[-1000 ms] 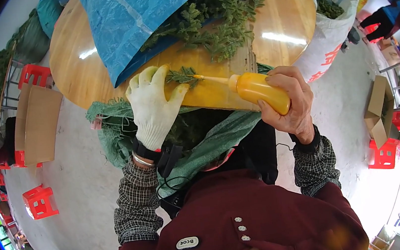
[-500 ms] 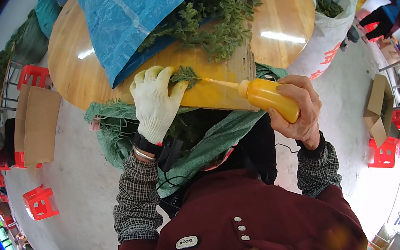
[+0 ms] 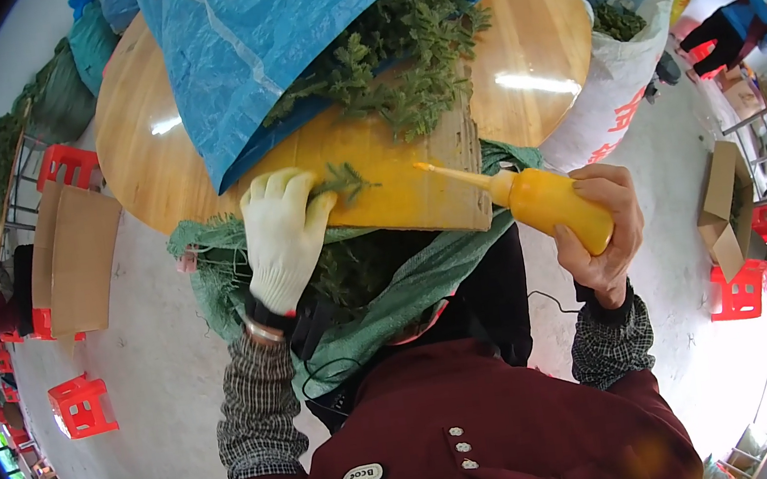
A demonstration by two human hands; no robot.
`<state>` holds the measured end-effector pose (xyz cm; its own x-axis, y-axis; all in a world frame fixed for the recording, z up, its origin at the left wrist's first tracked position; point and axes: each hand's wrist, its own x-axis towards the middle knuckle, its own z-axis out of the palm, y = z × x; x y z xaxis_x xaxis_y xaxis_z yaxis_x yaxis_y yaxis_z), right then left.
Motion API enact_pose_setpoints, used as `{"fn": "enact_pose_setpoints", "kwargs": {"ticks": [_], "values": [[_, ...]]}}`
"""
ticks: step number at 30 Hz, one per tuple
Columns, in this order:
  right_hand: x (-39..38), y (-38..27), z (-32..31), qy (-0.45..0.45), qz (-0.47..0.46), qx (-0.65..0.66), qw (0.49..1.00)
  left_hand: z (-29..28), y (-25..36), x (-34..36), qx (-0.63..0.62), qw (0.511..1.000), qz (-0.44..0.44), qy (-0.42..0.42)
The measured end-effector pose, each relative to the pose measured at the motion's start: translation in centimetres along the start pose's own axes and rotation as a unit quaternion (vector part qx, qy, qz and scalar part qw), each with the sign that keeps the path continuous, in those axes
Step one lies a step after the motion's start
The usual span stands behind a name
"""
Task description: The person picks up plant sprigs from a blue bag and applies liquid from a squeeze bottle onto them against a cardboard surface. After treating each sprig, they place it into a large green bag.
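Observation:
My left hand [image 3: 283, 237], in a white knit glove, pinches the base of a small green fir sprig [image 3: 347, 181]. The sprig lies over a sheet of cardboard [image 3: 402, 194] stained yellow. In my bare right hand [image 3: 619, 222] is a yellow squeeze bottle [image 3: 557, 207], tilted so its long thin nozzle points left. The nozzle tip is apart from the sprig, a little to its right, above the cardboard. A heap of fir branches [image 3: 413, 54] spills from a blue plastic bag [image 3: 222, 58] at the cardboard's far side.
A round wooden table [image 3: 137, 145] stands under the bag and cardboard. Green woven sacking [image 3: 426, 277] hangs at its near edge. A white sack [image 3: 613, 82] of greenery stands at right. Red stools [image 3: 83, 404] and cardboard boxes [image 3: 79, 253] are around; a person [image 3: 731, 29] is far right.
My right hand has drawn the bottle to the right and slightly nearer, so its nozzle has left the sprig. My left hand has shifted slightly left and nearer, still with the sprig.

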<state>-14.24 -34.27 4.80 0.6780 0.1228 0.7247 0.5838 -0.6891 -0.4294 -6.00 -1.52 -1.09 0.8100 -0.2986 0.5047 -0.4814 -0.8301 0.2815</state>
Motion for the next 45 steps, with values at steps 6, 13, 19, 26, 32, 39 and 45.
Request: {"fn": "enact_pose_setpoints", "kwargs": {"ticks": [6, 13, 19, 26, 32, 39, 45], "values": [[1.9, 0.7, 2.7, 0.065, -0.014, -0.007, 0.998, -6.3, 1.0, -2.7, -0.012, 0.986, -0.013, -0.164], [4.2, 0.4, 5.5, 0.03, -0.022, -0.023, 0.999, -4.7, 0.1, 0.4, -0.05, 0.993, -0.011, -0.104], [2.4, -0.7, 4.4, 0.064, -0.018, -0.027, 0.997, 0.3, -0.3, 5.3, -0.03, 0.993, 0.068, -0.094], [1.2, 0.6, 4.2, 0.049, 0.046, -0.05, 0.996, 1.5, -0.8, 5.8, -0.034, 0.986, 0.087, -0.136], [0.9, 0.8, 4.4, 0.061, 0.033, -0.042, 0.997, -1.2, 0.9, 0.0, -0.031, 0.998, 0.002, -0.061], [-0.1, -1.9, 4.0, 0.061, 0.001, 0.001, 0.998, -1.1, 2.7, -2.0, -0.093, 0.991, -0.093, -0.013], [-0.1, -2.8, 4.5, 0.041, 0.013, 0.039, 0.998, 0.2, 4.2, -2.2, -0.194, 0.97, -0.147, 0.018]]}}
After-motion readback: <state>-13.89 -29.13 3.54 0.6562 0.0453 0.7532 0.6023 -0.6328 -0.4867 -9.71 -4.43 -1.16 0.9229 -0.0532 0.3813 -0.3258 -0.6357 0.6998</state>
